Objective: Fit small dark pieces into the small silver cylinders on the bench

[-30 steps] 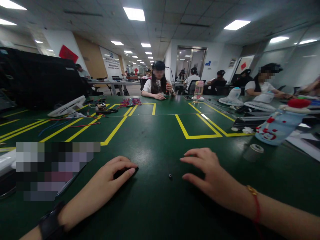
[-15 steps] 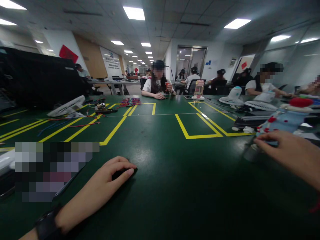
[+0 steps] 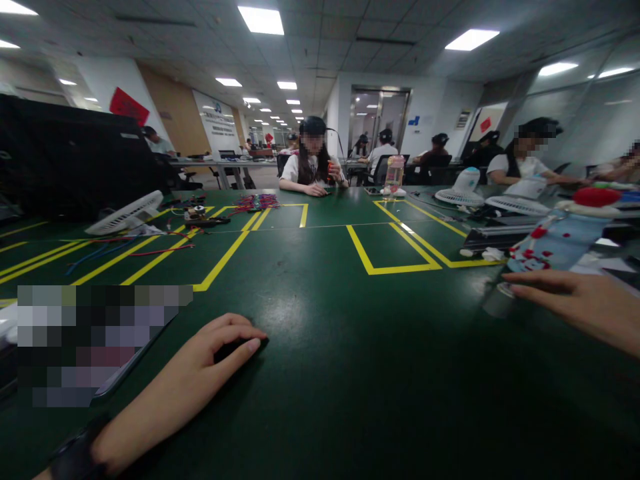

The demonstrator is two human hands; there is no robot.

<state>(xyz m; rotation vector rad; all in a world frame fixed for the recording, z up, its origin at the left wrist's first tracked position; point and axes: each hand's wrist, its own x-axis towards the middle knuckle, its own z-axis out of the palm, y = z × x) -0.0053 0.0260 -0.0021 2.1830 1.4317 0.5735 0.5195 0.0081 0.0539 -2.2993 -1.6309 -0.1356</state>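
Note:
My left hand (image 3: 220, 353) rests on the green tabletop (image 3: 325, 373), fingers loosely bent and thumb apart from the index finger. Under the fingers it is dark, and nothing held shows there. At the right, my right hand (image 3: 565, 297) reaches in with fingers stretched and slightly parted. Its fingertips are right at the top of a small grey cylinder (image 3: 499, 303) standing on the table; whether they touch it, I cannot tell. Just behind that hand stands a light blue covered item (image 3: 560, 240) with red spots and a red top.
A blurred-out flat device (image 3: 100, 347) lies left of my left hand. Farther off are wires (image 3: 255, 202), a white fan (image 3: 125, 213), more fans (image 3: 459, 190), a dark metal rail (image 3: 487, 239) and a clear bottle (image 3: 395, 175). A person (image 3: 313, 163) sits opposite.
My right hand has loosened and flattened at the cylinder's top, its fingers more stretched than before. My left hand stays on the table. The whole view has shifted slightly.

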